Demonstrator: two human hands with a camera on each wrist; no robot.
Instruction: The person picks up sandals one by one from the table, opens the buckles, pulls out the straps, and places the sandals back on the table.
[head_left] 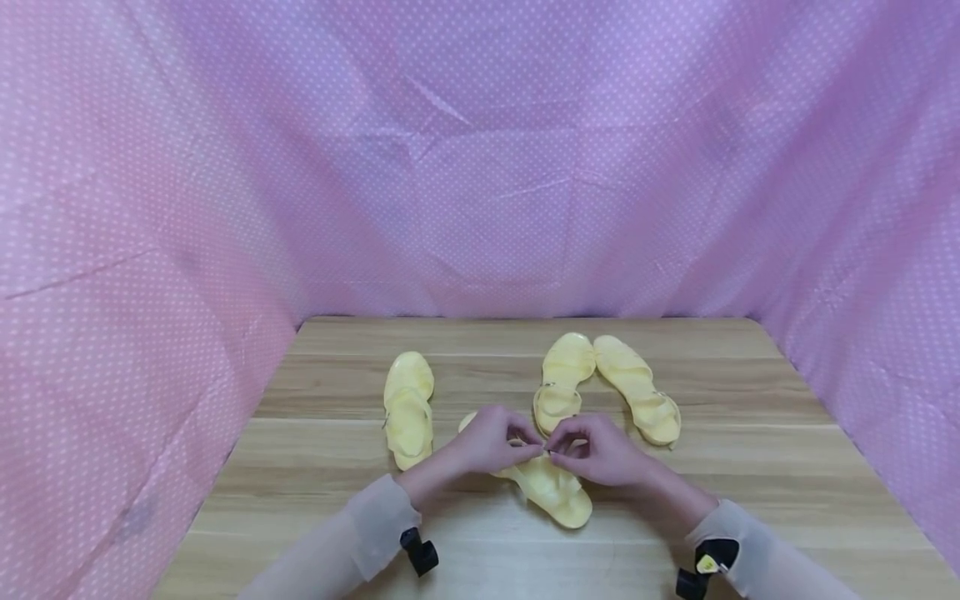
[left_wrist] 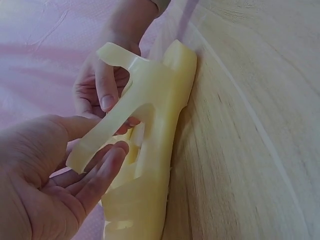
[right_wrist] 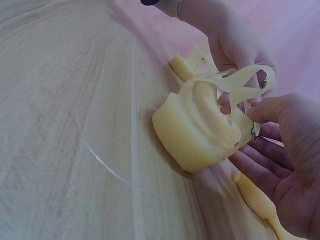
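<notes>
A pale yellow sandal (head_left: 564,498) lies aslant near the front middle of the table, its heel end toward the lower right. Over its ankle strap (left_wrist: 107,122) both hands meet, fingertips almost touching. My left hand (head_left: 491,442) pinches the strap from the left, thumb against fingers. From the right, my right hand (head_left: 603,454) pinches the strap by a small metal buckle (right_wrist: 253,131), seen in the right wrist view beside the thumb. Fingers partly hide the strap's ends. The sole (right_wrist: 182,137) rests on the wood.
Another yellow sandal (head_left: 409,408) lies to the left. Two more, one sandal (head_left: 568,360) and a slanted sandal (head_left: 637,387), lie behind my right hand, toes close together. The wooden table (head_left: 337,533) is surrounded by pink dotted cloth (head_left: 480,183).
</notes>
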